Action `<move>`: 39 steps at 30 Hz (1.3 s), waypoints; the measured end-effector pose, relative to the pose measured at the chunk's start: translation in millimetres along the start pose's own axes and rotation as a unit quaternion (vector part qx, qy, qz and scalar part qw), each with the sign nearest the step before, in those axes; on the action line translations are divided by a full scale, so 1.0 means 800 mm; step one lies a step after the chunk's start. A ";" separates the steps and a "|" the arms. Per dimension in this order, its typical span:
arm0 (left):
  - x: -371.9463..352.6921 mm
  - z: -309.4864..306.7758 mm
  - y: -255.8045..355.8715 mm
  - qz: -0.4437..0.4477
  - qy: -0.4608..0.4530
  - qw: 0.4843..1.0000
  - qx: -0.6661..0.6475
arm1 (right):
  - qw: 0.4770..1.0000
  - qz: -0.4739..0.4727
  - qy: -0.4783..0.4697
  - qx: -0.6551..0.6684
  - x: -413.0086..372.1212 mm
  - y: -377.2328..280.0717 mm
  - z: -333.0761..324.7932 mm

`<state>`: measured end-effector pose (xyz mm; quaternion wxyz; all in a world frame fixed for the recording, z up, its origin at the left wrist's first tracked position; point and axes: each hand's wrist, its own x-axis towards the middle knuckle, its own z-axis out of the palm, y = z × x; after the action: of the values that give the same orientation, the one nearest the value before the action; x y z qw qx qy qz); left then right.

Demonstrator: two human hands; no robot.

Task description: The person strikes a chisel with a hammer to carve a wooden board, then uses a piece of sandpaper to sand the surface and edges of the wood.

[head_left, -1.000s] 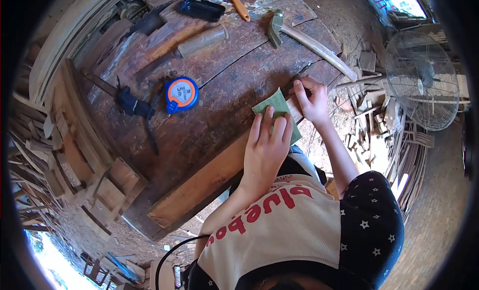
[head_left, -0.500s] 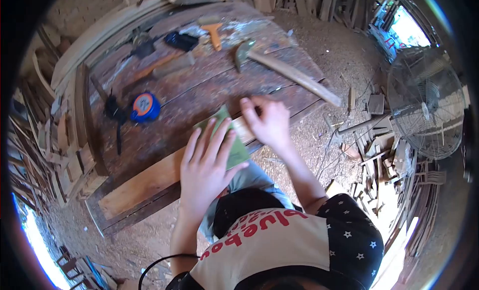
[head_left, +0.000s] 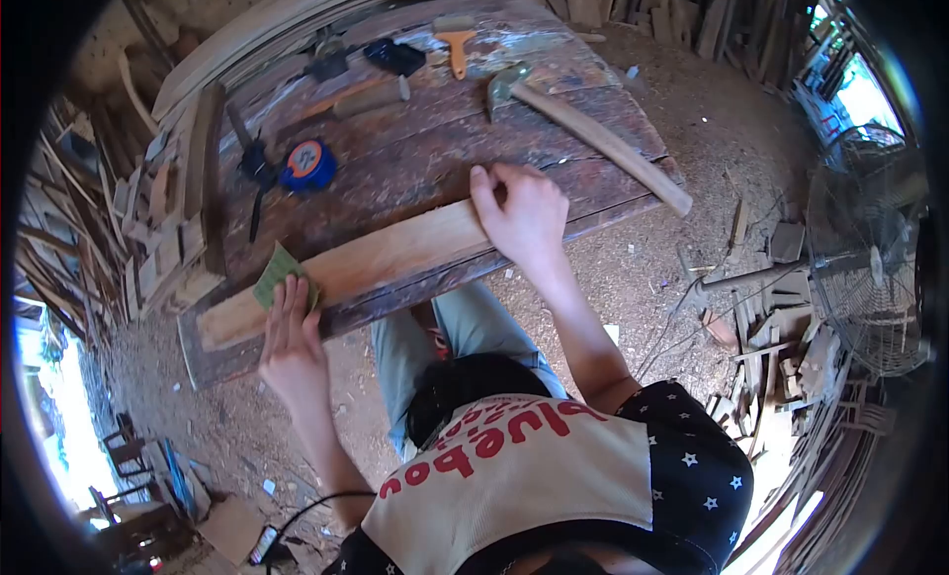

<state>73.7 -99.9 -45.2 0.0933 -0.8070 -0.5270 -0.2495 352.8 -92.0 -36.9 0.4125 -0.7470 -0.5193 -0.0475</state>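
A long pale wooden board (head_left: 395,247) lies along the near edge of the dark workbench (head_left: 395,170). My left hand (head_left: 295,353) presses a green sheet, which looks like sandpaper (head_left: 280,270), on the board near its left end; the fingers lie flat over the sheet's lower part. At the board's right end, my right hand (head_left: 524,214) grips the wood, fingers curled and thumb pointing up. The fingertips' undersides are hidden.
On the bench are a blue and orange tape measure (head_left: 308,166), a hammer (head_left: 593,135), an orange-handled brush (head_left: 456,43) and a chisel-like tool (head_left: 371,98). A fan (head_left: 870,268) stands at right, with scrap wood (head_left: 781,323) on the floor.
My left hand has slid the green sheet leftward along the board, away from my right hand. The right hand still holds the board's right end. The whole view has shifted slightly.
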 end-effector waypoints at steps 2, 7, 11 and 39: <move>0.015 0.010 0.031 -0.034 0.017 0.998 -0.059 | 1.000 -0.001 -0.015 0.000 0.000 0.002 0.000; 0.052 0.053 0.152 0.173 0.073 0.980 -0.066 | 0.998 0.048 -0.044 -0.015 0.004 0.004 -0.016; 0.040 0.033 0.109 0.145 0.026 0.980 -0.133 | 0.993 0.106 -0.026 -0.049 0.005 0.040 -0.048; 0.051 0.060 0.206 0.111 0.032 0.992 -0.046 | 0.990 0.139 0.019 -0.027 0.013 0.076 -0.055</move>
<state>249.3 -117.9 -47.0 0.0999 -0.8556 -0.4185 -0.2877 423.3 -120.9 -37.2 0.4044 -0.8217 -0.4013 -0.0180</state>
